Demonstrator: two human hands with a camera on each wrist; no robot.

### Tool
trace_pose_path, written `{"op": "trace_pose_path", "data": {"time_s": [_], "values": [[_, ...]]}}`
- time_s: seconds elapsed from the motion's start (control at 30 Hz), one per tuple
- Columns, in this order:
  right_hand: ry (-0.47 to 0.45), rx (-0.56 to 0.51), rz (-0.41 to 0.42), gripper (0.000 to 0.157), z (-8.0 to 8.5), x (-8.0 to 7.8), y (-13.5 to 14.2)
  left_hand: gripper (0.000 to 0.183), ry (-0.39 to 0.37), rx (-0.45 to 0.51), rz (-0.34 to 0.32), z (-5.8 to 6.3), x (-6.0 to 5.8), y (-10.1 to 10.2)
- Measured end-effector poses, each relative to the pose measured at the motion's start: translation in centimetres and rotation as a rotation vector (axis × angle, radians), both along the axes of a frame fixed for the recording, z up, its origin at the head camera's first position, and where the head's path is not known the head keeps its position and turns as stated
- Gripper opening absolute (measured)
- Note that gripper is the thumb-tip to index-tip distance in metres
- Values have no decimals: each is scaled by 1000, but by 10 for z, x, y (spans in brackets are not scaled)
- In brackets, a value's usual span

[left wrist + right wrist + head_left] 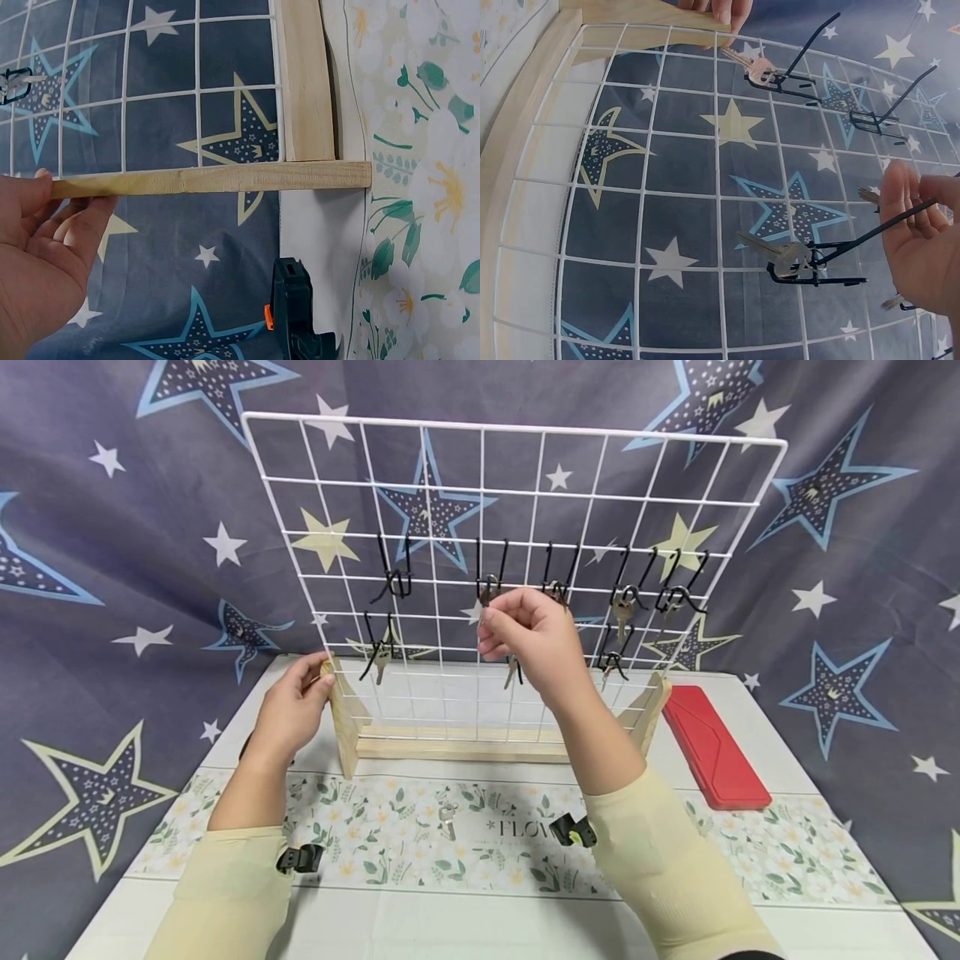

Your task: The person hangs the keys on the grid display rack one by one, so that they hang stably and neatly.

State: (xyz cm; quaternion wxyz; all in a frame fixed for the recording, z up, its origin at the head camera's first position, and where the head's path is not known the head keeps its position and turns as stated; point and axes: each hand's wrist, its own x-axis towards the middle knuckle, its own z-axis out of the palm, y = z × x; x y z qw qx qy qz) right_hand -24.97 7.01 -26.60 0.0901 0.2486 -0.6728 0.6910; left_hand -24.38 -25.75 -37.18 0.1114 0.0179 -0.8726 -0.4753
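Observation:
My left hand (296, 703) grips the upper end of the wooden side post (210, 180) of a stand, thumb on one side and fingers on the other. The stand holds up a white wire grid (483, 493) fitted with black hooks. Raised in front of the grid, my right hand (534, 631) has thumb and index finger pinched on a key (868, 195) at an upper-row hook; the fingers cover part of the key. Other keys hang nearby, among them a key (791, 261) on a lower hook and a key (622, 610) farther right.
A loose key (447, 820) lies on the floral runner (405, 860) in front of the stand. On the right of the table is a red case (716, 747). A dark clamp-like object (292, 307) is near the left post. Star-patterned cloth (150, 568) hangs behind.

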Motion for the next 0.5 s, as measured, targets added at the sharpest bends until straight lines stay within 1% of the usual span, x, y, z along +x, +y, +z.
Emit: {"op": "trace_pose_path", "data": {"time_s": [0.13,0.3,0.5], "values": [[30,22,25,11,-1,8,3,49,-5,-4,1,0,0,0],[78,43,70,12,-3,20,5,48,10,-10,3,0,0,0],[144,46,130,8,-6,33,9,48,11,-15,4,-1,-1,0]]}}
